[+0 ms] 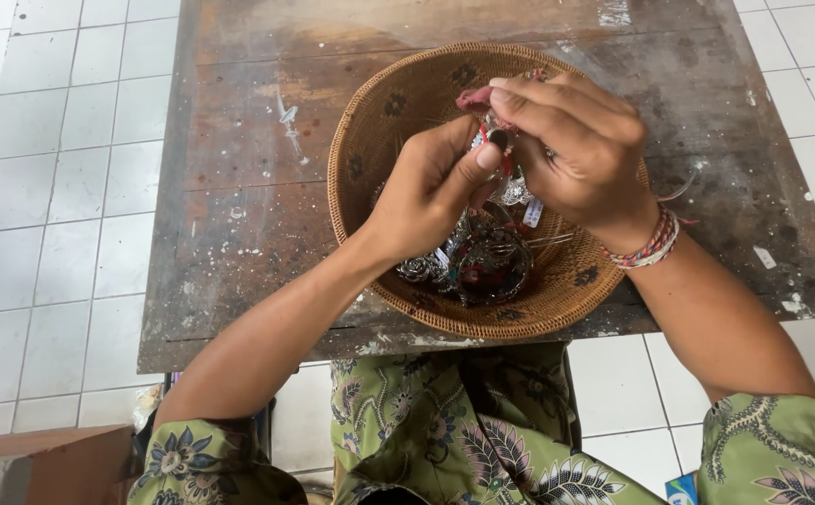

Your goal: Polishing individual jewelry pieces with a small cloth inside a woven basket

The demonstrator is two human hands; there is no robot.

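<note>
Silver jewellery piece (499,140) with a red bead sits pinched between both hands above a round woven basket (370,140). A small white tag (533,212) hangs below it. Left hand (426,187) grips with thumb and forefinger; right hand (576,140) closes its fingertips on top. More metal ornaments (473,257) fill the basket on a worn wooden table (239,187).

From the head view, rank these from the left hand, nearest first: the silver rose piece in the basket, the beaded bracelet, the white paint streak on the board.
1. Silver rose piece, just below the left hand.
2. Beaded bracelet, on the right wrist.
3. White paint streak, up-left on the board; nearly tied with the bracelet.
</note>
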